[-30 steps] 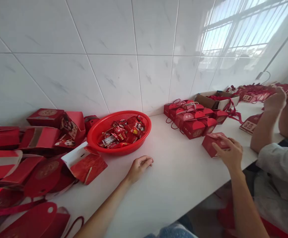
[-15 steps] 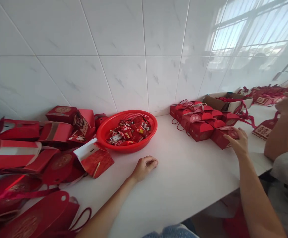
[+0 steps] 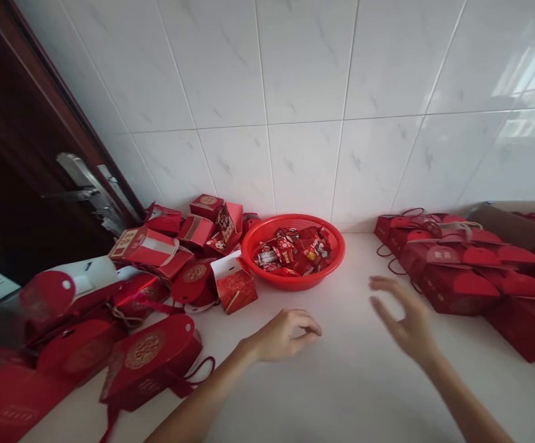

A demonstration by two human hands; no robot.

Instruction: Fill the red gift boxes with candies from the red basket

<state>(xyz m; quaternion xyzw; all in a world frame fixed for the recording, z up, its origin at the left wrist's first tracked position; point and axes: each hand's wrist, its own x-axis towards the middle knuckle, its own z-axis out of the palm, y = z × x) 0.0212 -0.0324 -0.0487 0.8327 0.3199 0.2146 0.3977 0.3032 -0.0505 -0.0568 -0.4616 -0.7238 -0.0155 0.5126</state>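
Note:
My left hand [image 3: 288, 334] is over the white table [image 3: 332, 387], fingers bent and a little apart, with nothing in it. My right hand [image 3: 406, 320] hovers over the table with thumb and fingers spread, holding nothing. Beyond them, against the wall, a red plastic basket [image 3: 293, 282] holds wrapped candies [image 3: 295, 249]. Just left of the basket stands an open red box [image 3: 236, 289] with a white inner flap. Rows of closed red boxes [image 3: 461, 289] stand to the right of my right hand.
Many red gift boxes [image 3: 150, 354] lie piled loosely along the left, some with cords and ribbons. A cardboard box [image 3: 511, 227] is at the far right by the tiled wall [image 3: 299, 160]. A dark door with a metal handle [image 3: 80, 184] is at upper left.
The view has turned left, showing the door and more left-side boxes. My right hand has come away from the right-hand boxes toward the middle. My left hand's fingers have loosened.

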